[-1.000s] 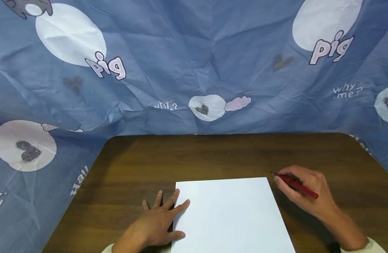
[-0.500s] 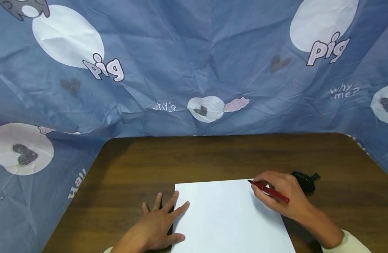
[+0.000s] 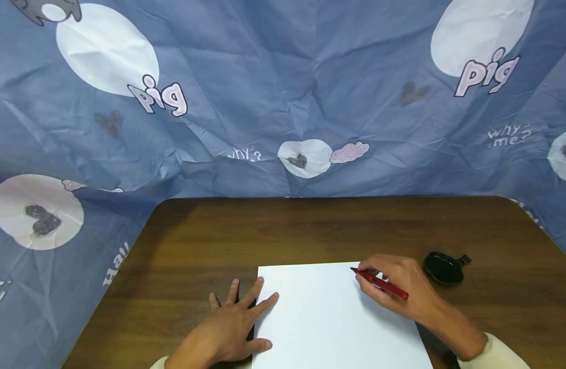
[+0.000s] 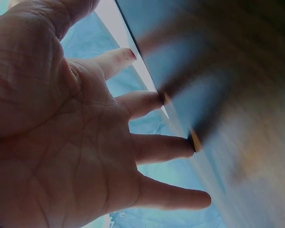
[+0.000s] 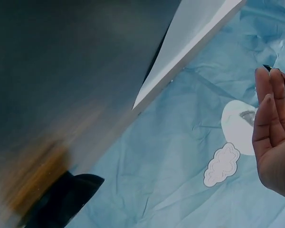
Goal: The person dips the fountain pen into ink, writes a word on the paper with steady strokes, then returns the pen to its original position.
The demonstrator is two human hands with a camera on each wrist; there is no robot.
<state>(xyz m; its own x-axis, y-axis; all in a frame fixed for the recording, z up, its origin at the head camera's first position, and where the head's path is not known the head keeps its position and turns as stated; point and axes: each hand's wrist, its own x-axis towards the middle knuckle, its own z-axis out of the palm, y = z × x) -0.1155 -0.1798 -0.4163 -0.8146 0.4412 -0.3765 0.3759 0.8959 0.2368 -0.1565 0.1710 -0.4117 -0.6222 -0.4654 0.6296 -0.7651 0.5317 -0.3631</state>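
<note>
A blank white sheet of paper [image 3: 320, 318] lies on the wooden table in the head view. My left hand [image 3: 229, 328] is spread at its left edge, with the thumb and a couple of fingertips over the sheet and the other fingers on the wood. In the left wrist view the palm [image 4: 80, 133] shows, its fingers straight and apart. My right hand [image 3: 412, 289] pinches a red pen [image 3: 386, 287], its dark tip close over the sheet near the top edge, right of the middle. The right wrist view shows this hand [image 5: 275, 137] only partly, at the right edge.
Right of the paper, a round black object with a short tab [image 3: 443, 268] rests on the table [image 3: 274, 230]. Behind the table's far edge hangs a blue printed cloth [image 3: 246, 92], which also runs down the left side.
My right hand has moved left with the pen, from beside the paper's right edge to over its upper part. The black object has come into sight behind it. My left hand has stayed put.
</note>
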